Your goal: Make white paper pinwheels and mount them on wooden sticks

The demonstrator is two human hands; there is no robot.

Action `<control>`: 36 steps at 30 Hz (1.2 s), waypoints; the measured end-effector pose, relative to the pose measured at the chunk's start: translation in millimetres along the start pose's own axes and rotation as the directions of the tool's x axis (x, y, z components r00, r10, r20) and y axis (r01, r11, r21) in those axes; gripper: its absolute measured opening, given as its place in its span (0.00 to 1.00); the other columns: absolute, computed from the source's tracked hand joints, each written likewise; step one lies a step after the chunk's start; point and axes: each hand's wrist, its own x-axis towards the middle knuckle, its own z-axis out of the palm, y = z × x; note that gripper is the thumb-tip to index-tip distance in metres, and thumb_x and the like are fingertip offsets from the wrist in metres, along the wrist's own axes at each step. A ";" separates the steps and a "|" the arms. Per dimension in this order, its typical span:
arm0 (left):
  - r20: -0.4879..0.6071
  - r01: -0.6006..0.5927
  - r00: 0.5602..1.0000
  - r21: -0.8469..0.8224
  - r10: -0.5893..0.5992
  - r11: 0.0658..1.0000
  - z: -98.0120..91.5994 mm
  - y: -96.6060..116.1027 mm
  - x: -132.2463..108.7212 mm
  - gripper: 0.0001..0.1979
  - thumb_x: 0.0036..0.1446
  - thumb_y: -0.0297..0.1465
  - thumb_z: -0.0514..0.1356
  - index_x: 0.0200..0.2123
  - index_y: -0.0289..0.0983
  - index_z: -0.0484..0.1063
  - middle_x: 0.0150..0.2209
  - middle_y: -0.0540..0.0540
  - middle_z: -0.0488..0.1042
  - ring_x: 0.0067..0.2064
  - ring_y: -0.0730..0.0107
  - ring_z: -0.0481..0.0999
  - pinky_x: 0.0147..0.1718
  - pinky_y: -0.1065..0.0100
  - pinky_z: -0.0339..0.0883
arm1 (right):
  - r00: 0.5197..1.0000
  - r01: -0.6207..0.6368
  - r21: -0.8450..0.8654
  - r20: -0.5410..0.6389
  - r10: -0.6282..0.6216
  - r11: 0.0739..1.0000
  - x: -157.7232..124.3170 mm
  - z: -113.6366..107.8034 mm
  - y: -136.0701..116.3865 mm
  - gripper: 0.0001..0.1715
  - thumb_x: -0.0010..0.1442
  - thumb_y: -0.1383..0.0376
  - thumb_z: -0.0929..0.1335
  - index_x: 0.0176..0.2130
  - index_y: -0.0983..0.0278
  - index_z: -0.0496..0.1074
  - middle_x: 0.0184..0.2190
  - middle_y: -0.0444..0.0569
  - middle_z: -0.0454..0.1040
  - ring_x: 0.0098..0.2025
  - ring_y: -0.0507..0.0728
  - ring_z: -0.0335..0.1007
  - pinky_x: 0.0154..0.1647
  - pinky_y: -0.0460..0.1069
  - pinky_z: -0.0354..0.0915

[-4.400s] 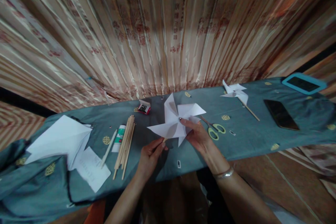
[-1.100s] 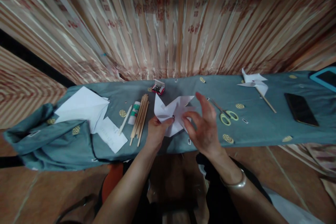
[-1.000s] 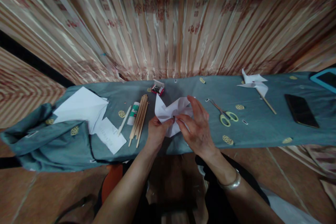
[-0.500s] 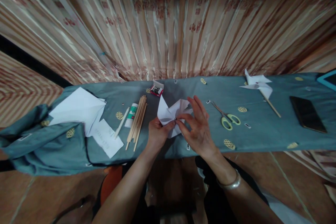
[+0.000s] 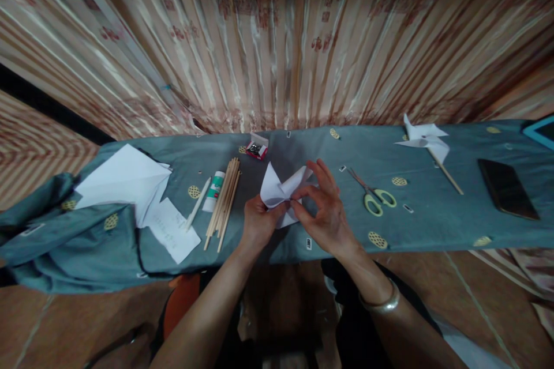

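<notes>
A folded white paper pinwheel [image 5: 277, 189] is held over the front middle of the cloth-covered table. My left hand [image 5: 259, 223] grips its lower left side, thumb near the centre. The thumb and index finger of my right hand [image 5: 322, 213] are pinched at the pinwheel's centre, its other fingers raised beside the right blade. Whatever small piece lies between those fingertips is too small to make out. Just behind the pinwheel stands a small open red and white box [image 5: 257, 149] with small dark metallic pieces inside.
Left of my hands lie wooden sticks [image 5: 224, 203], a glue stick [image 5: 213, 191], a white pen [image 5: 198, 204] and white paper sheets [image 5: 125, 176]. To the right are scissors [image 5: 373, 195], a pinwheel on a stick [image 5: 426, 139], a black phone [image 5: 507, 188] and a blue-edged object [image 5: 542, 131].
The pinwheel has tilted slightly in my hands, its upper left blade shifting a little. Both hands keep their hold. The things on the left appear slightly further left.
</notes>
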 end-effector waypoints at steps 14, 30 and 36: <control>0.023 -0.026 0.999 0.041 0.026 0.999 -5.5 -1.6 -2.4 0.10 0.40 0.31 0.69 0.30 0.34 0.81 0.29 0.47 0.80 0.31 0.63 0.77 0.33 0.66 0.69 | 0.999 -0.020 0.092 0.050 0.016 0.996 2.2 -2.6 2.2 0.02 0.53 0.68 0.70 0.29 0.61 0.71 0.66 0.52 0.57 0.71 0.66 0.41 0.67 0.66 0.45; -0.062 0.019 0.997 -0.279 -0.038 0.960 -10.3 2.1 9.0 0.17 0.35 0.28 0.73 0.33 0.35 0.80 0.33 0.47 0.82 0.34 0.65 0.79 0.38 0.65 0.71 | 1.000 0.003 0.105 -0.019 -0.001 0.994 5.6 -26.1 13.3 0.05 0.56 0.65 0.70 0.27 0.60 0.72 0.67 0.48 0.58 0.71 0.66 0.41 0.68 0.67 0.44; -0.040 0.105 0.991 -0.394 -0.131 0.913 -10.6 6.5 10.5 0.23 0.31 0.28 0.75 0.36 0.33 0.79 0.33 0.44 0.82 0.35 0.62 0.80 0.39 0.63 0.72 | 0.997 -0.081 -0.222 -0.025 0.078 0.972 -4.6 -24.9 60.6 0.04 0.53 0.66 0.69 0.26 0.62 0.73 0.63 0.53 0.63 0.69 0.70 0.48 0.64 0.70 0.50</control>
